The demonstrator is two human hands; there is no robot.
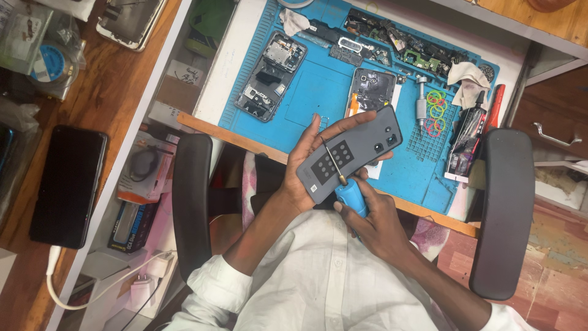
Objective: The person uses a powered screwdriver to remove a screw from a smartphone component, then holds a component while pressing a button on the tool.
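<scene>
So from where I was watching, the left hand [312, 162] came up from the near side with the forearm angled toward the bench, fingers wrapped tight around the grey phone back cover [350, 153], thumb lying along its far edge. The cover sat tilted over the near edge of the blue work mat [318, 92], inner side up, with dark square pads on it. The right hand [373, 224] was curled shut around the blue handle of a screwdriver [343, 181], its thin shaft crossing the cover and the tip pointing away from me. Both white sleeves were rolled up. On the mat, an opened phone [271, 75] lay far left and another phone frame [370, 89] just past the cover. A black glue tube [467, 138] with a white label lay to the right, next to some coloured rubber bands [435, 110]. An orange-and-white box [142, 168] sat on the shelf at left.
</scene>
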